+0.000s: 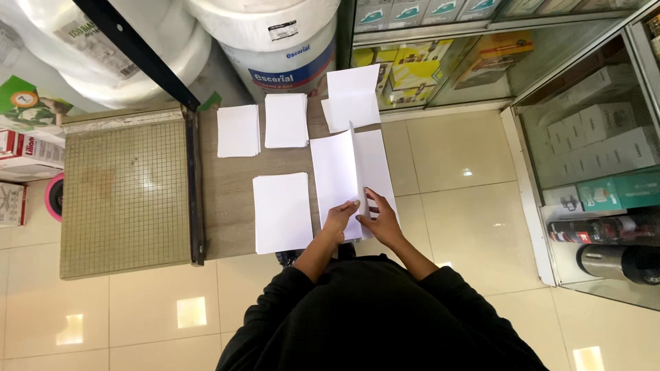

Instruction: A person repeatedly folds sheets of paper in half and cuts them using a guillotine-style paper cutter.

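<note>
Seen from the head camera, both hands rest on the near end of a folded white sheet (350,172): the left hand (338,220) lies flat with fingers curled at its edge, the right hand (380,221) spreads open, pressing along the raised crease. Beyond and left of them lie four more paper stacks (282,211), while the paper cutter (124,192) further left is cut off at its blade arm.

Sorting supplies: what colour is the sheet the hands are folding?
White, plain; the folded sheet shows best in the head view.
</note>
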